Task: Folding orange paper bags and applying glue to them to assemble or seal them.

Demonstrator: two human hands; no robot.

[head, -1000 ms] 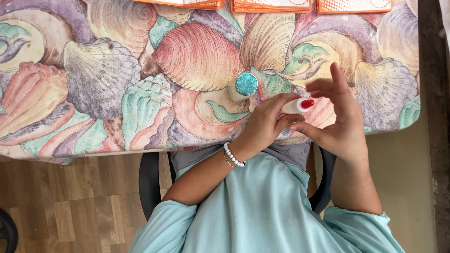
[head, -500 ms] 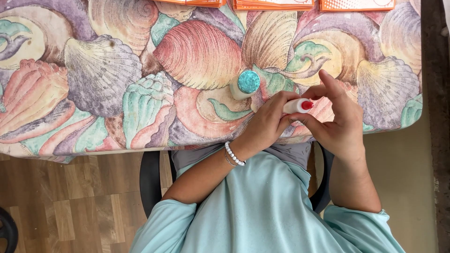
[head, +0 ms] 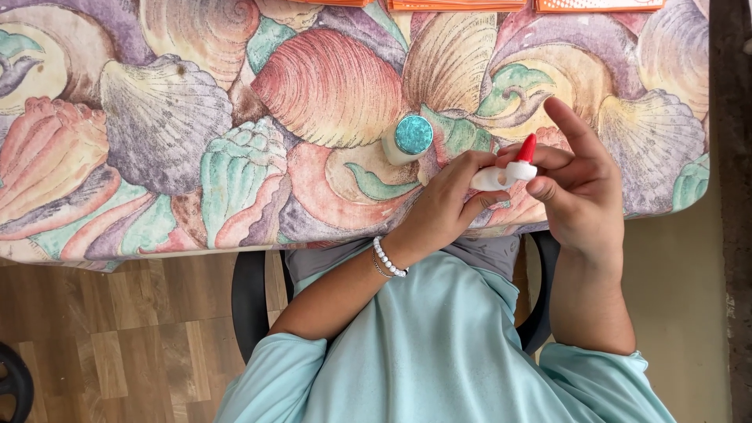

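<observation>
Close beside a teal-capped jar (head: 409, 139), both hands pinched a small white bottle (head: 495, 178): left hand (head: 446, 205) steadying it, right hand (head: 581, 192) on its red tip (forefinger raised).

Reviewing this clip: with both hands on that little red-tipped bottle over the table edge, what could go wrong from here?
The left hand and right hand pinch the small white bottle only at the fingertips, right over the table edge, so it might slip into the lap. The teal-lidded container stands beside the left hand and could be knocked over.
</observation>
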